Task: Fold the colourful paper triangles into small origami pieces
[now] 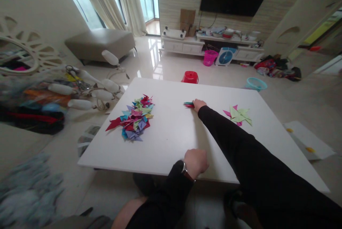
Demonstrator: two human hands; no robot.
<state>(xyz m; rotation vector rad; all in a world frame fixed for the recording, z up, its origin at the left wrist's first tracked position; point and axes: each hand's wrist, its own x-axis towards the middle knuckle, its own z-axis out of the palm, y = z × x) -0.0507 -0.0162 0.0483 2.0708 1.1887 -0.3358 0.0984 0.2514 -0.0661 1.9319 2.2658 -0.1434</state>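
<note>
My right hand reaches over the middle of the white table. Its fingers are closed on a small flat bundle of folded paper, with green and red layers showing at the left end. Near the front edge rests my left hand, curled into a fist with nothing seen in it; a watch is on that wrist. To the left lies a heap of colourful folded paper cranes. At the right, light green and pink folded papers sit in a small group.
Beyond the table's far edge is a red bucket. A blue basket stands off the far right corner. Close to the left side is a lamp with several white shades. A white sheet with yellow spots lies off the right edge.
</note>
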